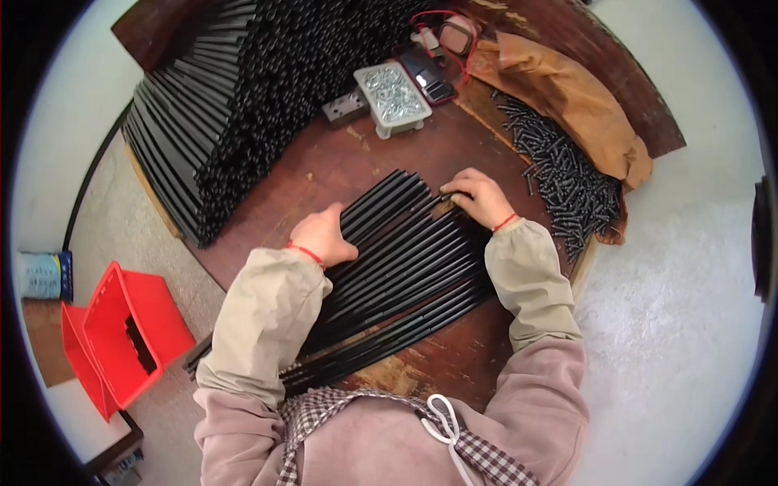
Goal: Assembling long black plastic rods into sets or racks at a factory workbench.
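Observation:
Many slim black tubes (397,259) lie side by side in front of me on a reddish-brown wooden table (312,174). My left hand (320,236) is closed around the left side of an upper bunch of them, thumb on top and the other fingers partly hidden. At the far right ends of the tubes, my right hand (480,200) pinches a small dark piece (446,196) between thumb and fingers. Whether that piece sits in a tube end cannot be made out. Loose black ribbed plugs (563,166) are heaped beyond my right hand.
A big stack of black tubes (267,89) fills the far left. Toward the back stand a white tub of small metal parts (393,95), a metal block (344,108) and a phone (425,74). Brown sacking (567,97) borders the plugs. Red bins (134,336) stand left.

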Available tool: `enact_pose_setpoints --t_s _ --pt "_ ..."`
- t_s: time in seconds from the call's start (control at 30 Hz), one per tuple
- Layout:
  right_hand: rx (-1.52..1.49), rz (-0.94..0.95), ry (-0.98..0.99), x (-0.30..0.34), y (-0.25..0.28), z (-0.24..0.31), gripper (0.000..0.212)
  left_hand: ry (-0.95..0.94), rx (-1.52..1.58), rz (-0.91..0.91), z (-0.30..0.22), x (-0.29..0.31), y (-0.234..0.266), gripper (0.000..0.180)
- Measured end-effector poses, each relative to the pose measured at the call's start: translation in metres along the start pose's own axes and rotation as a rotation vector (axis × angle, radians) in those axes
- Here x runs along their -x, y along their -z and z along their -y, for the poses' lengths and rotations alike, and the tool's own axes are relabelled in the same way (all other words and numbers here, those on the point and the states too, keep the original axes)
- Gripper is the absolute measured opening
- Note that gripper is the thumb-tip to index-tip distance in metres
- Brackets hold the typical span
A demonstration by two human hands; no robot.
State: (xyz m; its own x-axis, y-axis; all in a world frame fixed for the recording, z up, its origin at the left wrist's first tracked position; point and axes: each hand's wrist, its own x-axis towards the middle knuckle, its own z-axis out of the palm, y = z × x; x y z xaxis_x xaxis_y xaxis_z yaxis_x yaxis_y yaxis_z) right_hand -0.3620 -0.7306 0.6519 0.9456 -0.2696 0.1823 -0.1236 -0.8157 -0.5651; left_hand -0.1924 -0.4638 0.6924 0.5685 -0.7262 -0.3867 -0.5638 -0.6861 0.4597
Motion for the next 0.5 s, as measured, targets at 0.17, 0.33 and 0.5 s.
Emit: enact_pose_setpoints --t_s 0.17,0.33,0.5 --pt "0.116 -0.025 0.089 -0.003 -0.006 0.001 0.025 -0.042 -0.045 -0.015 -0.006 0.013 -0.001 0.056" --pt "0.085 -0.046 0.112 -0.005 -0.012 0.005 0.023 -0.027 -0.089 -0.035 -0.007 0.015 -0.002 0.058" --pt "-0.345 -0.022 -0.138 -0.003 -0.015 0.015 0.02 0.0 -0.094 -0.028 -0.007 0.014 -0.001 0.059"
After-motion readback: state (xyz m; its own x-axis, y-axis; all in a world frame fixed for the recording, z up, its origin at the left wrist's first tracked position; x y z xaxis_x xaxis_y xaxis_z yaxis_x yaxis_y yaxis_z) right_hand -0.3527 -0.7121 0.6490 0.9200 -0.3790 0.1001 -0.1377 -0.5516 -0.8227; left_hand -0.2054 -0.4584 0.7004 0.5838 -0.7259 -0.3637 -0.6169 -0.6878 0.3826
